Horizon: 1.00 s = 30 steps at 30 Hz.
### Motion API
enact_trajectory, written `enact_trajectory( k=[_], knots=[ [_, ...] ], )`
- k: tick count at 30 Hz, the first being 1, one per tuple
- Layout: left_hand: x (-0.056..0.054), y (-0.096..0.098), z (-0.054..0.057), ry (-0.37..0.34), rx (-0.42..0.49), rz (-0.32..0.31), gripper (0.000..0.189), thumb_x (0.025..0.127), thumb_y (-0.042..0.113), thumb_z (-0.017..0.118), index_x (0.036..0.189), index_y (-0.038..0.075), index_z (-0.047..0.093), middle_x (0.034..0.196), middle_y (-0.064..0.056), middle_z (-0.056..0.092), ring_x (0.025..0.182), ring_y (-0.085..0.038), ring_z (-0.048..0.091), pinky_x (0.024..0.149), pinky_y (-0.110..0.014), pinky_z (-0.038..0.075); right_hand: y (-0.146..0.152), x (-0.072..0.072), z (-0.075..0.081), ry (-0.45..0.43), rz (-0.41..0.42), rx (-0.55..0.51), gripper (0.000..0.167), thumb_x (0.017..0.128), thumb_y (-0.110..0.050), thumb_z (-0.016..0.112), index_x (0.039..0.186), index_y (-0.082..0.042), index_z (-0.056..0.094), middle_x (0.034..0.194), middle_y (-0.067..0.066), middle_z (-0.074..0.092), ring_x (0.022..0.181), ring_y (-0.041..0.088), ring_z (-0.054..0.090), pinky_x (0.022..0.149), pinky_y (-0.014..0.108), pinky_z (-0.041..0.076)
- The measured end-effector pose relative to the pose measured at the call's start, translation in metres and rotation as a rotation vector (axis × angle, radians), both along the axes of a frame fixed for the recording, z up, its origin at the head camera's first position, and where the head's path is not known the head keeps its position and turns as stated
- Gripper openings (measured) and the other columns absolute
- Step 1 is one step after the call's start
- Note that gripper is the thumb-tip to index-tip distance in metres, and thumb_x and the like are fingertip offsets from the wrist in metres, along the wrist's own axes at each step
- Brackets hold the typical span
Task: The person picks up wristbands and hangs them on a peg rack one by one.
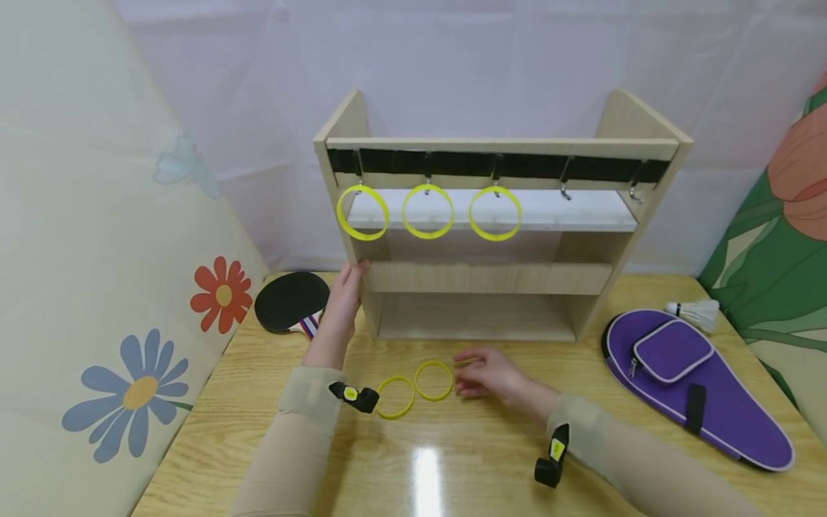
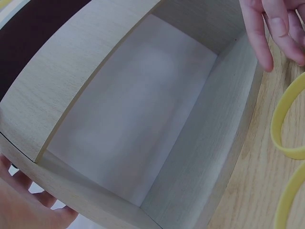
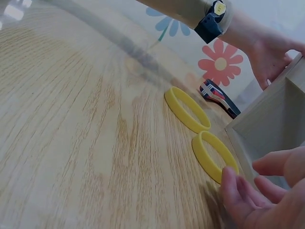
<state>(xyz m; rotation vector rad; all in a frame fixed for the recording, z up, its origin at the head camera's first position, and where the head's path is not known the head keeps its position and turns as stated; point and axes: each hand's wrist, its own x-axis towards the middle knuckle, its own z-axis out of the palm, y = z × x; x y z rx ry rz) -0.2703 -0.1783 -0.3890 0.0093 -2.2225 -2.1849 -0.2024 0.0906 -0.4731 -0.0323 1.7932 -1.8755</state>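
A wooden shelf unit [image 1: 491, 278] stands on the table, and my left hand [image 1: 342, 298] grips its left side panel, thumb and fingers on either side of the board. Two yellow rings lie flat in front of the unit, a left one [image 1: 393, 416] and a right one [image 1: 434, 399]. My right hand [image 1: 487, 373] is just right of the right ring, fingers relaxed and loosely bent, holding nothing. In the right wrist view its fingertips are right by the ring's near edge [image 3: 204, 155]. Three more yellow rings hang from hooks on the unit: left [image 1: 364, 237], middle [image 1: 428, 236] and right [image 1: 494, 238].
Two bare hooks, one nearer the middle [image 1: 566, 192] and one at the end [image 1: 636, 194], hang at the strip's right. A black table tennis paddle [image 1: 291, 301] lies left of the unit. A purple racket case [image 1: 704, 388] and a shuttlecock [image 1: 698, 314] lie at the right.
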Motion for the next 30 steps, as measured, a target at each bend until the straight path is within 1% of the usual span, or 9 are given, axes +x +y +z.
enact_trajectory(
  k=[5,8,12,16,22,30],
  knots=[
    [0.000,0.001,0.000,-0.010,0.002,0.008,0.055,0.102,0.034,0.038,0.154,0.019,0.032,0.147,-0.017,0.039,0.136,-0.029,0.036,0.119,-0.047,0.023,-0.004,0.000,-0.001,-0.008,-0.010,0.033,0.042,0.094,0.006,0.056,0.133,0.015,0.044,0.083,0.010,0.067,0.068,0.011,0.067,0.066,0.025,0.058],
    [0.000,0.001,0.000,-0.015,0.007,0.008,0.054,0.102,0.034,0.038,0.154,0.018,0.032,0.146,-0.018,0.040,0.135,-0.029,0.037,0.119,-0.046,0.024,-0.006,0.001,-0.003,0.010,-0.005,0.056,0.041,0.093,0.006,0.057,0.132,0.016,0.046,0.083,0.011,0.066,0.067,0.011,0.066,0.065,0.025,0.058],
    [0.000,0.001,0.000,-0.017,0.004,0.008,0.054,0.103,0.034,0.038,0.154,0.019,0.032,0.147,-0.017,0.039,0.135,-0.029,0.036,0.119,-0.047,0.023,-0.009,0.002,-0.007,0.036,0.003,0.068,0.041,0.092,0.007,0.057,0.130,0.018,0.047,0.080,0.010,0.065,0.065,0.011,0.066,0.065,0.025,0.058],
    [-0.001,0.001,0.000,-0.017,0.004,0.007,0.054,0.103,0.034,0.038,0.154,0.020,0.031,0.148,-0.017,0.039,0.137,-0.029,0.035,0.120,-0.047,0.022,-0.011,0.002,-0.009,0.043,-0.010,0.080,0.039,0.091,0.009,0.057,0.128,0.018,0.048,0.079,0.009,0.064,0.062,0.010,0.065,0.063,0.024,0.058],
    [0.000,0.001,0.001,-0.015,0.004,0.002,0.054,0.103,0.034,0.038,0.155,0.021,0.031,0.149,-0.016,0.038,0.138,-0.029,0.034,0.120,-0.047,0.021,-0.015,0.003,-0.011,0.074,-0.011,0.130,0.037,0.091,0.007,0.058,0.126,0.017,0.050,0.076,0.009,0.066,0.057,0.009,0.062,0.056,0.023,0.056],
    [-0.001,0.001,0.001,-0.004,-0.002,0.008,0.054,0.102,0.033,0.038,0.154,0.019,0.033,0.146,-0.017,0.040,0.134,-0.028,0.038,0.119,-0.046,0.024,-0.017,0.002,-0.012,0.117,-0.015,0.227,0.036,0.090,0.001,0.065,0.124,0.010,0.057,0.077,0.011,0.068,0.053,0.010,0.061,0.050,0.024,0.054]
  ],
)
